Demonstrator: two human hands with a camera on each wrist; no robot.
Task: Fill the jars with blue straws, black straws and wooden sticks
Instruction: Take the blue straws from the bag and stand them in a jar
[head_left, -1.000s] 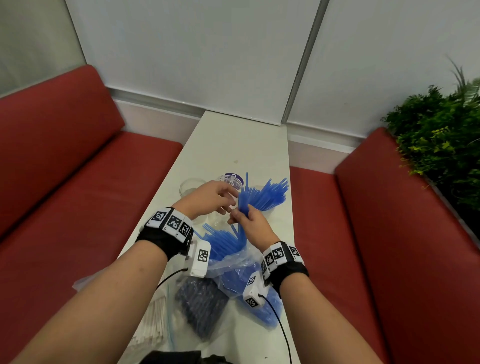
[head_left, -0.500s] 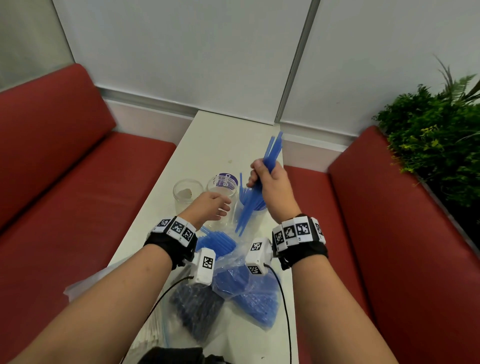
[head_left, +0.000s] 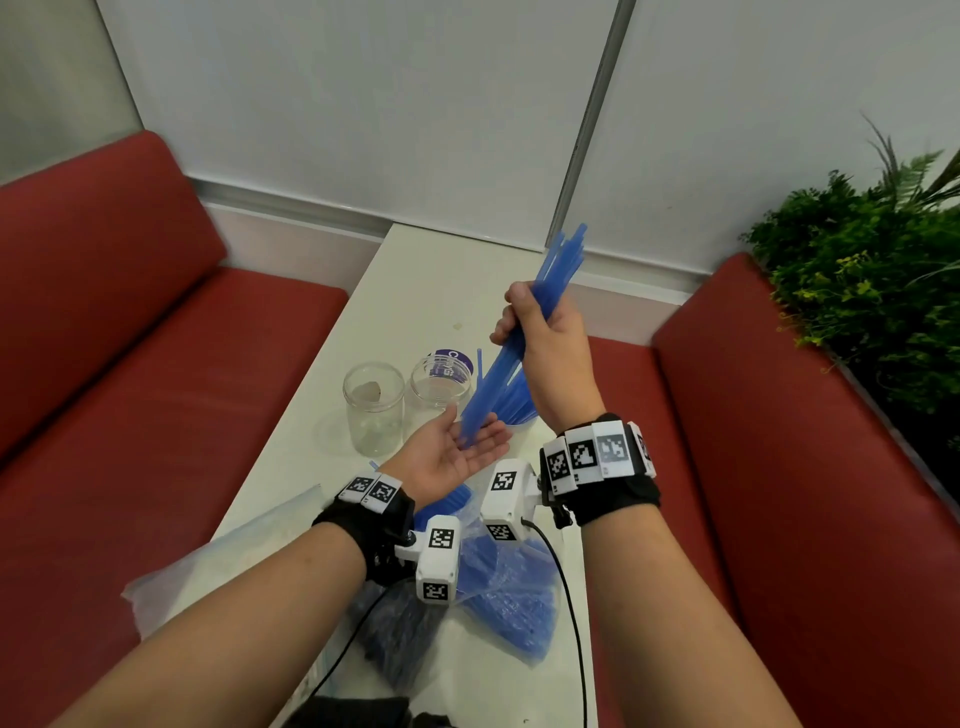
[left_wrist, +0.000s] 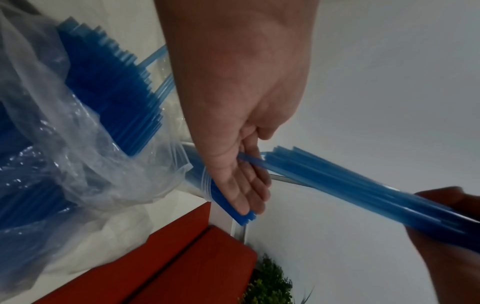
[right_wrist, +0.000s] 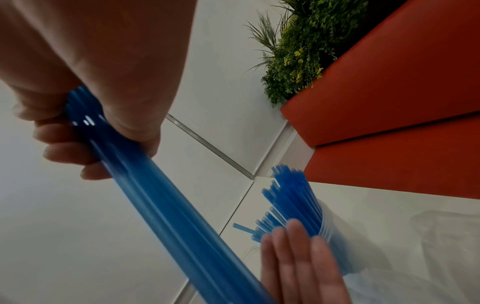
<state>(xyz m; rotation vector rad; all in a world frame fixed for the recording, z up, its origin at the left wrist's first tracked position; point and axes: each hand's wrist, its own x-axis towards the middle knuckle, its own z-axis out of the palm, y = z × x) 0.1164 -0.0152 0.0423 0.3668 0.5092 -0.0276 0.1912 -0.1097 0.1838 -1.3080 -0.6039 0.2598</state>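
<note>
My right hand (head_left: 530, 322) grips a bundle of blue straws (head_left: 519, 343) and holds it tilted above the table. The bundle's lower ends rest on the flat palm of my left hand (head_left: 457, 447), which lies open and palm up. In the left wrist view the straw bundle (left_wrist: 337, 185) meets the left hand's fingers (left_wrist: 246, 191). A jar with blue straws (right_wrist: 293, 207) stands behind the left hand. Two empty glass jars (head_left: 373, 405) (head_left: 439, 387) stand on the white table (head_left: 415, 291). The bag of blue straws (head_left: 509, 603) and the bag of black straws (head_left: 400, 639) lie near me.
A purple-printed lid (head_left: 451, 361) lies behind the middle jar. A clear bag (head_left: 228, 561) lies at the table's near left. Red benches (head_left: 156, 389) (head_left: 779, 467) flank the table, and a green plant (head_left: 872, 270) stands at the right.
My right hand has lifted the blue straw bundle higher. My left hand has turned palm up and moved under the bundle's lower ends.
</note>
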